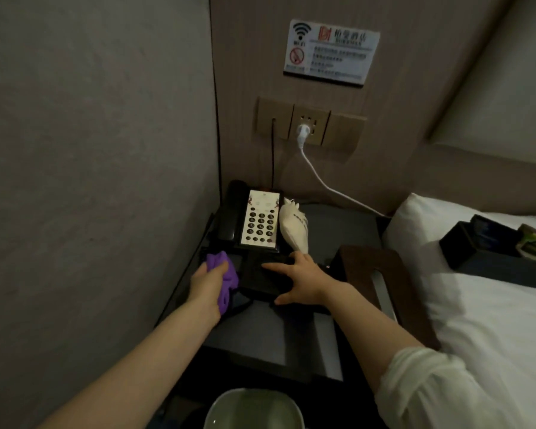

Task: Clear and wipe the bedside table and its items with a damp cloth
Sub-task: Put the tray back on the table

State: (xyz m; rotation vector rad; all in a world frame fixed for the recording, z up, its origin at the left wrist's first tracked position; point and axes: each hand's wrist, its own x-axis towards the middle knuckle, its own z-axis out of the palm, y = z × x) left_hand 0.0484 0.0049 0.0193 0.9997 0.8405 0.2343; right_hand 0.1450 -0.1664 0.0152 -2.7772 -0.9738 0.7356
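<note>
Two hands over dark bedside table (pixel 291 342), wall corner, bed (pixel 492 305) beside.

I saw a soft, crumpled purple cloth (pixel 222 274), a glossy black plastic telephone (pixel 248 221), and a matt grey tabletop (pixel 260 332). The box (pixel 381 274) beside it looked like dark wood (grain faint), the pillow (pixel 477 305) smooth white fabric.

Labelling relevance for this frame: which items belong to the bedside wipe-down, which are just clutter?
In the job:
- purple cloth, bunched in left hand
- black object under right hand
- telephone
- bedside table

Just there:
- wall socket
- wifi sign
- pillow
- bowl
</note>
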